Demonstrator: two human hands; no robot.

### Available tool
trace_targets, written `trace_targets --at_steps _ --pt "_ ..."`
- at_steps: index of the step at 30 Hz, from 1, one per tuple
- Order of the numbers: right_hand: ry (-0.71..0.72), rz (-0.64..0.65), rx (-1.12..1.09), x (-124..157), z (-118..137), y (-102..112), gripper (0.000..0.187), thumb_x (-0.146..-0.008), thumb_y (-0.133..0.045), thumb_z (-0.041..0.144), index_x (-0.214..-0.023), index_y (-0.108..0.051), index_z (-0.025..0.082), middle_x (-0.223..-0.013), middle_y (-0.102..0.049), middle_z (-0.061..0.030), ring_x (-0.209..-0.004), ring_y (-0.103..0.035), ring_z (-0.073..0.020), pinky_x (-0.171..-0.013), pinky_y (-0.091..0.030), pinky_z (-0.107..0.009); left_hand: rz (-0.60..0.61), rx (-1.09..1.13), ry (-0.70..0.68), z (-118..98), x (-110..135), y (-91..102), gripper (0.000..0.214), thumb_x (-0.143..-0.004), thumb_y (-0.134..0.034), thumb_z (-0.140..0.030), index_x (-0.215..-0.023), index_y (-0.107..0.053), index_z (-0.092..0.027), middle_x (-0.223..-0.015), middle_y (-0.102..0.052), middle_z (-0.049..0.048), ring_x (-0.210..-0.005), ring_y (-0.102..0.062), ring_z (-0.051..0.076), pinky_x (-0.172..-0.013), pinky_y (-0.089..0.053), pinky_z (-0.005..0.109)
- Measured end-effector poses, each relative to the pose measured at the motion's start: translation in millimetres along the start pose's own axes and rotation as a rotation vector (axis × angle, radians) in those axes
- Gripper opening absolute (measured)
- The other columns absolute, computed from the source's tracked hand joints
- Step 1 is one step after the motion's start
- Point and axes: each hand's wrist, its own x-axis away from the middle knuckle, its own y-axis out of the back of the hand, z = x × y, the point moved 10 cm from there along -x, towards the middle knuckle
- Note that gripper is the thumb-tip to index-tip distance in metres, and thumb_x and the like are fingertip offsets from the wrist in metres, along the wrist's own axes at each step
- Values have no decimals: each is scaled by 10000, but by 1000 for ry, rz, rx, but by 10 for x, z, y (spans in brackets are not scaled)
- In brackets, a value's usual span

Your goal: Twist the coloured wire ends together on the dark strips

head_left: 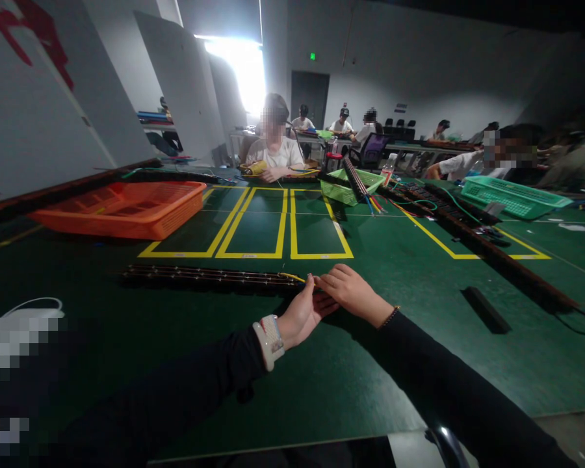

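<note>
Strip (209, 278): dark, on green tabletop (102, 364).
Wire (292, 277): yellow, at strip's end.
Left hand (299, 317): at wire; grip indeterminable.
Right hand (353, 294): against left; grip indeterminable.

You have two hands in view, left hand (297, 320) and right hand (353, 294), wearing one watch (272, 341) and one beaded bracelet (390, 316). By them you have one slotted dark strip (209, 278). You face three plastic baskets: one orange basket (175, 211), one light green basket (332, 189) and one teal basket (514, 197). You can count four yellow tape outlines (251, 255), one short black bar (485, 310), one purple-backed chair (374, 151), one exit sign (312, 56) and at least seven other people (275, 151). The bunched coloured wires (374, 206) you cannot count exactly.
</note>
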Motion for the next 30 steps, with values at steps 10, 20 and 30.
trace_targets --at_steps 10,20,30 --pt "-329 -98 -412 72 -321 42 222 -895 -509 322 -1025 -615 177 -969 -604 -89 -896 -528 -196 -776 -417 -322 -18 104 -33 -15 -75 52 301 -932 -343 -245 -791 -578 -121 -733 -615 64 -728 -586 135 -866 -441 318" --pt "-666 253 -1164 283 -424 -543 394 -889 -450 475 -917 -650 137 -707 -642 -26 -611 -583 -126 -558 -417 -220 35 11 -27 -53 -15 -65 360 -919 -311 -258 -1063 -602 -102 -1033 -642 124 -1002 -566 191 -933 -390 319" --pt "-825 344 -1560 383 -247 -669 351 -857 -524 457 -988 -613 143 -584 -556 38 -383 -478 -60 -364 -351 -168 57 -14 -31 -66 11 -114 383 -930 -281 -264 -1069 -592 -90 -982 -649 123 -923 -592 184 -916 -414 324"
